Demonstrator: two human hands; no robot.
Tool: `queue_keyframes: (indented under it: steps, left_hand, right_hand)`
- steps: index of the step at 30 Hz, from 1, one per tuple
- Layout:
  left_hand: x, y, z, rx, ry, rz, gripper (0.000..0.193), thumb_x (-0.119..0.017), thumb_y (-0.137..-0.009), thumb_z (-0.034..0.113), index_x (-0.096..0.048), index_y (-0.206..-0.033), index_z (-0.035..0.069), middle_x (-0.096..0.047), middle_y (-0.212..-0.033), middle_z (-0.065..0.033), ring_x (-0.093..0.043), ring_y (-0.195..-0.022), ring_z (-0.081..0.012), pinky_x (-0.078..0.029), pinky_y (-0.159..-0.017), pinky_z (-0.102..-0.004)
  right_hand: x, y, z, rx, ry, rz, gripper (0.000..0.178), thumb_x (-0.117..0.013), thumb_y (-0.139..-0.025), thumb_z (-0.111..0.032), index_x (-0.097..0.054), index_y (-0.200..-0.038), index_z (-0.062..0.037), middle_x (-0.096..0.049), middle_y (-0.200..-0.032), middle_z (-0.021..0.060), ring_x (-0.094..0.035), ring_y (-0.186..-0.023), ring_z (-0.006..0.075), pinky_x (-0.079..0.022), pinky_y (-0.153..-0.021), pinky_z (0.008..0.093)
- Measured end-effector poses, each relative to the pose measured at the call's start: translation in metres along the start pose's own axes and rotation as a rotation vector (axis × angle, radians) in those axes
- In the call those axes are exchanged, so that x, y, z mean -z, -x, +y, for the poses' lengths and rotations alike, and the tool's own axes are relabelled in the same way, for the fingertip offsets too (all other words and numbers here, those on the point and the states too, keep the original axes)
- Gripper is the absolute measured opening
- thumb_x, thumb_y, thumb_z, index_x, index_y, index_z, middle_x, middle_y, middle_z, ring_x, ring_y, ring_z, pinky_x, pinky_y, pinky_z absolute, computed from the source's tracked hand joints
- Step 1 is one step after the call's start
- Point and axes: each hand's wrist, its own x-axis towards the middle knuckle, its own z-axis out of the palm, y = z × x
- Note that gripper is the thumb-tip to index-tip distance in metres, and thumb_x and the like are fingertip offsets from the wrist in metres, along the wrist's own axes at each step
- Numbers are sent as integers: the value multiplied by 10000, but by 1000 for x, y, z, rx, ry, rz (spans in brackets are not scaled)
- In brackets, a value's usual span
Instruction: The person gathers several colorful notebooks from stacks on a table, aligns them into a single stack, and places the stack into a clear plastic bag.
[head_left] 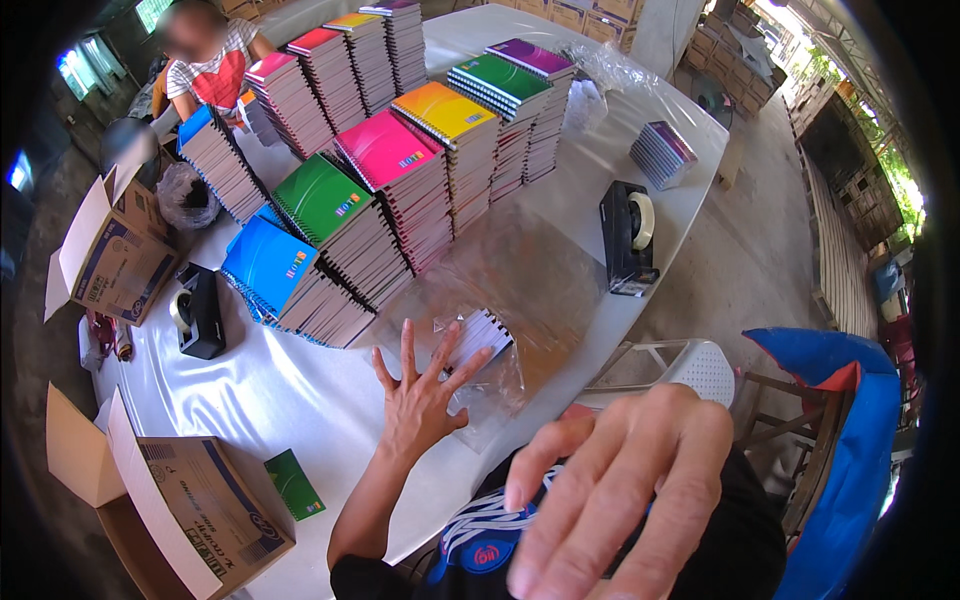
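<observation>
My left hand [420, 395] is open, fingers spread, at the near edge of a small bundle of spiral notebooks [480, 338]. Its fingertips reach that bundle, which lies in clear plastic film [545, 270] on the white-covered table. Close to the camera hangs my right hand [630, 480], its fingers loosely bent downward and apart, with nothing visible in them. Beyond the plastic stand tall stacks of spiral notebooks with blue [268, 262], green [325, 200], pink [390, 150] and yellow [445, 110] covers.
Black tape dispensers stand right [625, 240] and left [203, 318]. Open cardboard boxes [205, 500] flank the left edge, near a green cover [294, 485]. A small notebook stack [664, 155] sits far right. A white stool [700, 372] stands beside the table; another person [215, 60] sits opposite.
</observation>
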Motion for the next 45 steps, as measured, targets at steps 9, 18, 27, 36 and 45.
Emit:
queue_keyframes:
  steps: [9, 18, 27, 36, 45]
  left_hand:
    - [-4, -1, -1, -28, 13, 55, 1025, -842, -472, 313, -346, -1348, 507, -211, -1514, 58, -52, -1405, -368, 6, -1014, -684]
    - [-6, -1, -2, -35, 25, 80, 1039, -846, -466, 312, -337, -1350, 510, -219, -1509, 61, -39, -1405, -366, 2, -1008, -693]
    - [-10, 1, -9, -66, 41, 127, 1044, -841, -467, 295, -333, -1356, 499, -205, -1511, 51, -37, -1405, -362, -95, -993, -719]
    - [-15, 2, -9, -57, 20, 46, 1110, -839, -427, 344, -278, -1368, 521, -209, -1507, 51, -43, -1399, -370, -79, -1014, -713]
    - [-14, -1, -10, -55, 29, 22, 1095, -840, -433, 349, -286, -1361, 528, -187, -1517, 56, -24, -1402, -374, -71, -1012, -719]
  right_hand:
    - [3, 8, -5, 28, 130, 9, 126, -735, -785, -168, -706, -785, -45, -684, -920, 120, -649, -766, 201, -408, -806, 424]
    - [-2, 9, 13, 217, 241, 231, 26, -748, -735, -100, -723, -727, -103, -661, -846, 79, -605, -747, 178, -373, -843, 446]
    - [36, 16, 34, -699, 465, 120, 219, -715, -762, -86, -690, -977, -54, -692, -818, 69, -643, -721, 190, -472, -772, 305]
    - [85, 59, 120, -1167, 483, 58, 686, -692, -781, -56, -344, -1370, -100, -618, -708, 37, -585, -693, 69, -459, -674, 244]
    - [79, 64, 151, -1209, 1154, -195, 766, -772, -653, -214, -388, -1309, -121, -661, -729, 150, -665, -732, 285, -490, -641, 375]
